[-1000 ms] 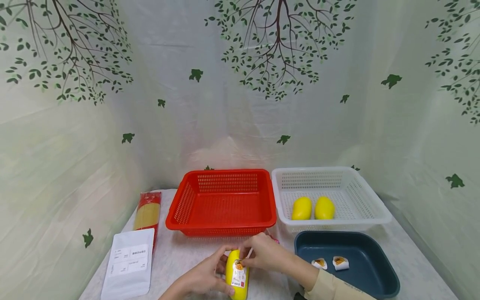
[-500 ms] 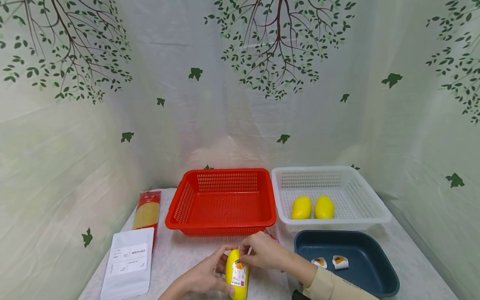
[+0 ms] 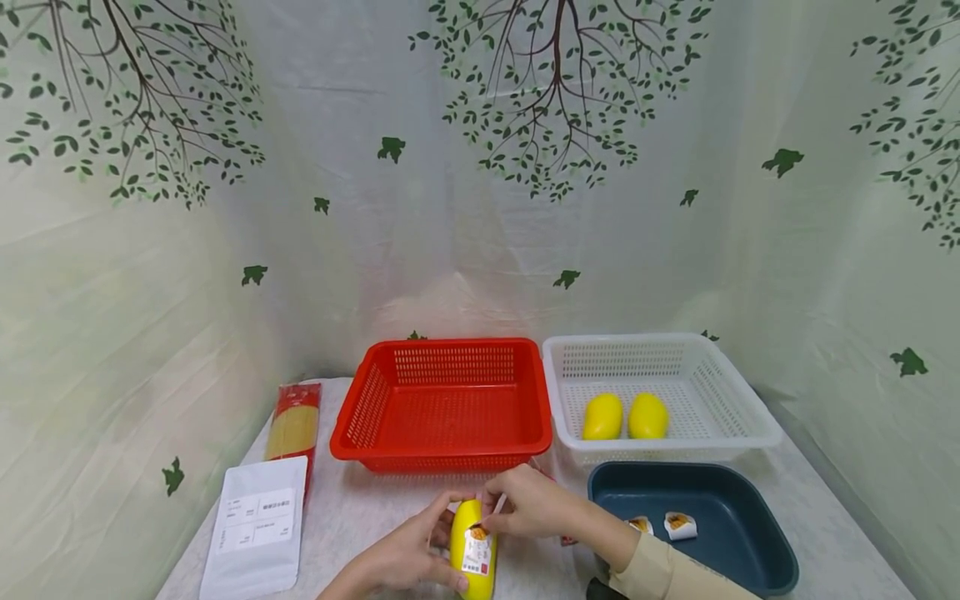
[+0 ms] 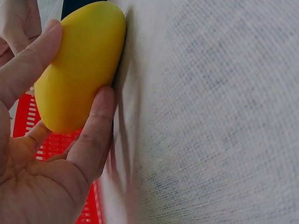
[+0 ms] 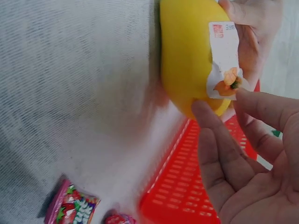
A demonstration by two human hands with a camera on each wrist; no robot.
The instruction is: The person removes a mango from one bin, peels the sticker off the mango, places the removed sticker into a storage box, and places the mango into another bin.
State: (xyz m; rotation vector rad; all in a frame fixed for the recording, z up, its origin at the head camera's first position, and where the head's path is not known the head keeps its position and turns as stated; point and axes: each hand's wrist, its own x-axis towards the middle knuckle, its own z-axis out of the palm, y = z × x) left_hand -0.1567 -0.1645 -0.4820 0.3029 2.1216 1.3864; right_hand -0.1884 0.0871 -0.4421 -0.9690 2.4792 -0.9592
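Observation:
A yellow mango (image 3: 460, 546) stands upright on the table in front of the red basket. My left hand (image 3: 408, 550) holds it from the left, the thumb low on its front and fingers around its far side; the left wrist view shows thumb and fingertips against the smooth skin of the mango (image 4: 81, 60). A white label (image 5: 225, 51) with an orange fruit picture is stuck lengthwise on it. With curled fingers, my right hand (image 3: 536, 504) works at the label's upper end: the thumb tip is at its edge, the index fingertip against the mango beside it.
A red basket (image 3: 441, 461) and a white basket (image 3: 720, 444) with two mangoes (image 3: 626, 417) stand behind. Right is a blue tray (image 3: 731, 525) with curled label pieces (image 3: 681, 526). Left lie a white pouch (image 3: 255, 525) and a noodle packet (image 3: 294, 429). Small candy packets (image 5: 74, 205) lie beyond my right hand.
Both hands stay in place around the mango. The right thumb and fingers shift slightly at the label's upper end, where the edge looks a little more disturbed.

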